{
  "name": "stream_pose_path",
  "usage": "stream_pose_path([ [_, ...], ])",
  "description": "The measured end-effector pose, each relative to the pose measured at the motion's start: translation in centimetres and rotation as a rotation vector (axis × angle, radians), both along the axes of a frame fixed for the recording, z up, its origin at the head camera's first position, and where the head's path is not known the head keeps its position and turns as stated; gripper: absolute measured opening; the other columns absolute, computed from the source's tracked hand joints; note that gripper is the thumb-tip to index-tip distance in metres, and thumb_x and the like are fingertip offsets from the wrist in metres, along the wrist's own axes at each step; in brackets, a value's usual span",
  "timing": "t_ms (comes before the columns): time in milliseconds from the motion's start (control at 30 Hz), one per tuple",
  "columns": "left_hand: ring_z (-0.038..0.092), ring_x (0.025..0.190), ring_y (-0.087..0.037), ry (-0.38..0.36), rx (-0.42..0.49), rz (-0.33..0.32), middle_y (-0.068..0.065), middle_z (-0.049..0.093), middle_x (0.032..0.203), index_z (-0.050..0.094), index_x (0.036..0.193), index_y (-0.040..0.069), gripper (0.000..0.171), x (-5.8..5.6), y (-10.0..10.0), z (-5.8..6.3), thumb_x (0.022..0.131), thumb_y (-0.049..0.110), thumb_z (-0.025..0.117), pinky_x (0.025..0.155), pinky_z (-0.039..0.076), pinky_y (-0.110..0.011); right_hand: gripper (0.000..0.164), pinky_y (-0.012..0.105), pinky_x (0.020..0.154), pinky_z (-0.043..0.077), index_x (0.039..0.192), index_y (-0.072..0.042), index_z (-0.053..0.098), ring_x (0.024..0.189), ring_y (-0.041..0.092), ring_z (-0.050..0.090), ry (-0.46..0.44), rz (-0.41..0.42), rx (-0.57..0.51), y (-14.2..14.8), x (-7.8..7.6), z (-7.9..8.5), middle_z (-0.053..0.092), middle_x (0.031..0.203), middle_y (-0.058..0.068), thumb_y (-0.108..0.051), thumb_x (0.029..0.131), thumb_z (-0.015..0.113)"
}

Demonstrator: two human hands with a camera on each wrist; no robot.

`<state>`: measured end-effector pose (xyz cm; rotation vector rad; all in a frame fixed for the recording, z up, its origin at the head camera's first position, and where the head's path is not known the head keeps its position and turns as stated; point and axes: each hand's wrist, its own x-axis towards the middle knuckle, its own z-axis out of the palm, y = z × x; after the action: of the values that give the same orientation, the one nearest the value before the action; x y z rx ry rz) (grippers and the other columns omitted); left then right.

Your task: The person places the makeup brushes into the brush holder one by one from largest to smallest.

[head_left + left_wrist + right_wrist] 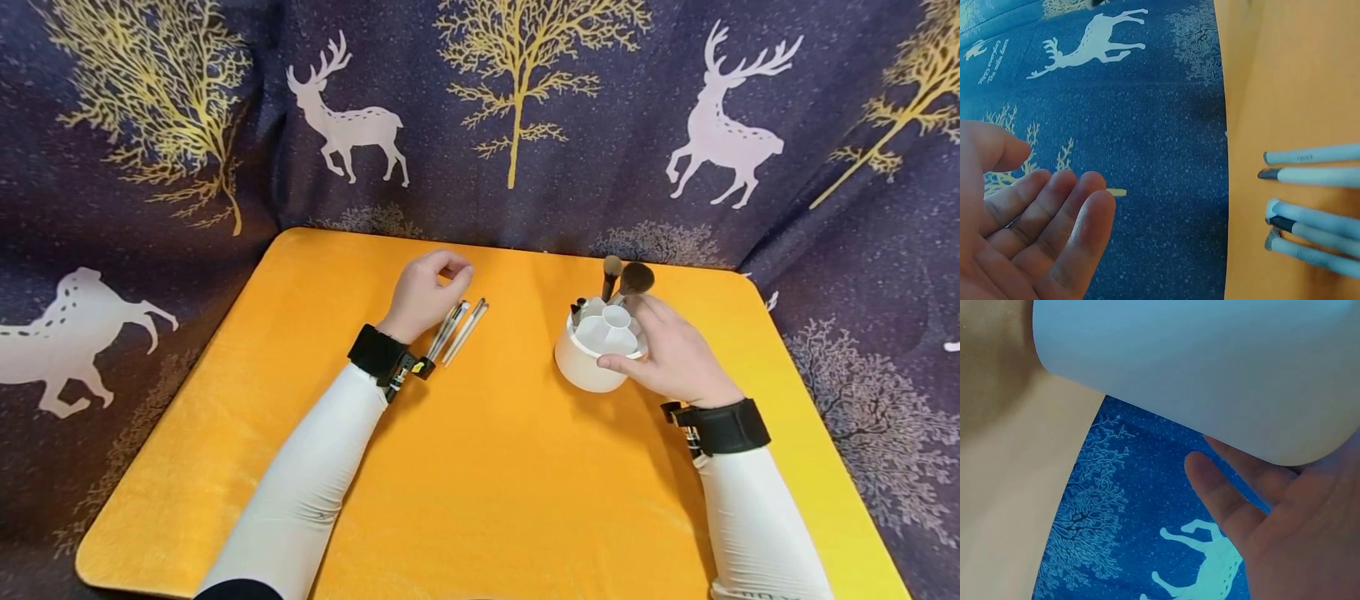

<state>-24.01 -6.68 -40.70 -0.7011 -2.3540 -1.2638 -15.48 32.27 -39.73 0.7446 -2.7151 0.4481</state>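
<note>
My right hand (675, 354) grips the side of a round white brush holder (588, 373), thumb at the front of its rim. The holder has several compartments around a small central ring. Two fluffy makeup brushes, one dark (637, 278) and one brown (612, 267), stand in it at the back, with short dark tips at its left. In the right wrist view the holder's smooth wall (1197, 369) fills the top. My left hand (422, 293) hovers with fingers loosely bent and nothing in them, close to several slim makeup brushes (467, 332) lying on the table.
The table (480, 467) has an orange cloth and rounded corners. A dark curtain (585, 183) with white deer and golden trees hangs right behind its far edge and along both sides. Black straps with small cameras circle both wrists.
</note>
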Motion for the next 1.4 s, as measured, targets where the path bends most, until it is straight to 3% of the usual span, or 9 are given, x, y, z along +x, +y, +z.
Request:
stream_pose_path([
  [200,0.057,0.082,-0.006,-0.023,0.006,0.012,0.012,0.061,0.094,0.066,0.103,0.024,0.017,-0.1,-0.5,0.2,0.098,0.038,0.059,0.072,0.047,-0.029,0.081,0.055,0.084,0.046,0.134,-0.015,0.052,0.115,0.030,0.050,0.012,-0.031,-0.001,0.1,0.1,0.2,0.045,0.139,0.007,-0.066,0.075,0.073],
  [433,0.057,0.086,-0.007,-0.051,-0.014,0.029,0.010,0.062,0.097,0.067,0.105,0.022,0.021,-0.4,-1.1,0.3,0.098,0.040,0.059,0.077,0.047,-0.029,0.069,0.051,0.090,0.042,0.125,-0.012,0.056,0.113,0.028,0.049,-0.033,-0.003,-0.062,-0.1,-0.1,0.0,0.050,0.130,0.006,-0.060,0.078,0.074],
  [700,0.054,0.086,-0.009,-0.118,-0.087,0.077,0.007,0.062,0.098,0.066,0.106,0.020,0.022,-1.1,-2.1,-0.2,0.097,0.039,0.058,0.079,0.045,-0.031,0.099,0.052,0.093,0.043,0.154,-0.020,0.028,0.121,0.027,0.048,-0.100,-0.040,-0.063,-0.1,-0.2,-0.6,0.051,0.134,0.009,-0.066,0.078,0.071],
  [1033,0.056,0.074,-0.011,-0.239,-0.292,0.077,0.005,0.062,0.089,0.065,0.101,0.019,0.017,-1.6,-2.5,-1.6,0.096,0.035,0.060,0.071,0.046,-0.033,0.107,0.054,0.091,0.045,0.157,-0.025,0.018,0.123,0.029,0.047,-0.117,-0.050,-0.059,-0.3,0.0,-0.4,0.047,0.140,0.011,-0.069,0.075,0.071],
  [1400,0.055,0.063,-0.016,-0.349,-0.406,0.053,0.003,0.061,0.081,0.065,0.095,0.019,0.016,-1.5,-2.6,-2.5,0.094,0.035,0.065,0.059,0.045,-0.035,0.111,0.055,0.087,0.047,0.157,-0.022,0.021,0.117,0.031,0.051,-0.136,-0.052,-0.048,-0.4,0.3,-0.2,0.049,0.135,0.013,-0.071,0.072,0.072],
])
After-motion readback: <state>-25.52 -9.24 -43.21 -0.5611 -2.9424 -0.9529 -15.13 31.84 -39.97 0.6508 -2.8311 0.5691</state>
